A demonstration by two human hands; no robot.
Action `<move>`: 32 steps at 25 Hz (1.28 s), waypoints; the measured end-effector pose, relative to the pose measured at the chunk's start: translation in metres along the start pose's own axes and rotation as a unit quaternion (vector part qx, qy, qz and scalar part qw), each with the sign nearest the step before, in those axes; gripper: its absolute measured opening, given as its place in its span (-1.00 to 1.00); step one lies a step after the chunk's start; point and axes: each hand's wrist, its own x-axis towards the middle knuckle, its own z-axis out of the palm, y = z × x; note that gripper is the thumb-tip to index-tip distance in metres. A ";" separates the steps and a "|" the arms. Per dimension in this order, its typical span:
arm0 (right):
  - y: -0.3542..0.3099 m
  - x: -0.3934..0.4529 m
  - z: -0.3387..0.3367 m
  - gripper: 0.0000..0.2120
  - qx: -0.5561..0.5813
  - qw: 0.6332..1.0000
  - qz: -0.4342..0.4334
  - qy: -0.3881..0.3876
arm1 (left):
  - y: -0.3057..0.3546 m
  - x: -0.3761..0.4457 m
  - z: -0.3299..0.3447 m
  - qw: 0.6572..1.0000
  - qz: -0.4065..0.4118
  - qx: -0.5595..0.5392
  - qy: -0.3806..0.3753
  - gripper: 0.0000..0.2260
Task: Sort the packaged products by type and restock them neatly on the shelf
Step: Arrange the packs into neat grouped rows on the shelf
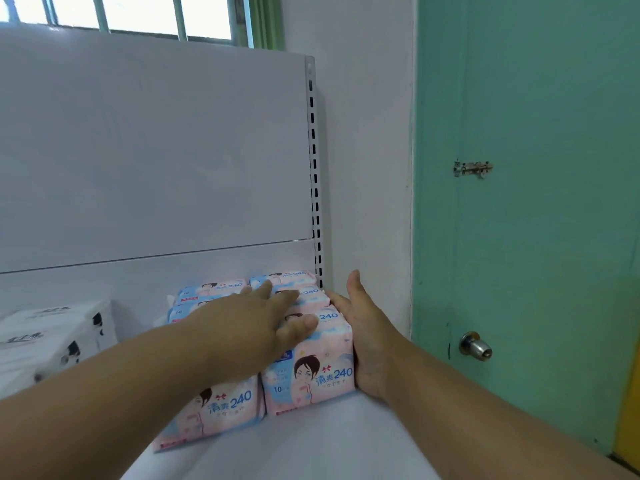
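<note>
The left forearm covers much of the front-left pack (221, 415), and the left hand (252, 327) hides the tops of the packs behind it, so how many packs (311, 372) there are in all cannot be counted. The rear packs show only as slivers of pink and blue. At the left edge the tissue packs (52, 337) are cut off by the frame, and their print is too blurred to read.

The left hand lies flat, palm down, on top of the packs, fingers straight and spread, thumb pressing the top of the front-right pack. The right hand (367, 337) stands on edge against the right side of the row, fingers straight and together, thumb pointing up; it presses the packs and grips nothing.

The packs sit in two rows at the right end of the white shelf (311, 441), reaching back to the white back panel (156, 150) beside the slotted upright (314, 174). The tissue packs lie well apart to the left. A white wall meets a green door (540, 133) with a bolt (472, 168) and a knob (476, 346). A barred window (138, 12) runs above the panel.
</note>
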 end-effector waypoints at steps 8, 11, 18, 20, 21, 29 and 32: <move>0.005 -0.003 0.003 -0.25 -0.023 1.000 -0.010 -0.003 | -0.001 -0.020 0.015 0.994 0.024 0.102 0.027 -0.11; 0.004 -0.003 0.005 -0.28 -0.046 0.999 -0.014 0.012 | -0.001 -0.015 0.019 0.993 0.019 0.102 0.057 -0.13; -0.011 -0.027 0.004 -0.55 -0.336 0.926 -0.169 0.042 | -0.013 -0.048 0.008 0.990 0.004 0.096 0.104 -0.02; -0.022 -0.035 0.002 -0.30 -0.587 0.777 -0.226 0.019 | -0.029 -0.067 0.006 0.990 -0.024 0.087 0.107 -0.04; -0.026 -0.035 0.004 -0.18 -0.690 0.688 -0.223 0.004 | -0.036 -0.075 0.009 0.990 -0.033 0.085 0.110 -0.06; -0.028 -0.028 0.044 -0.03 -0.853 0.500 -0.147 -0.035 | -0.052 -0.077 0.036 0.987 -0.010 0.027 0.157 -0.20; -0.028 -0.024 0.058 -0.02 -0.870 0.478 -0.121 -0.026 | -0.053 -0.083 0.036 0.957 -0.042 -0.234 0.168 -0.23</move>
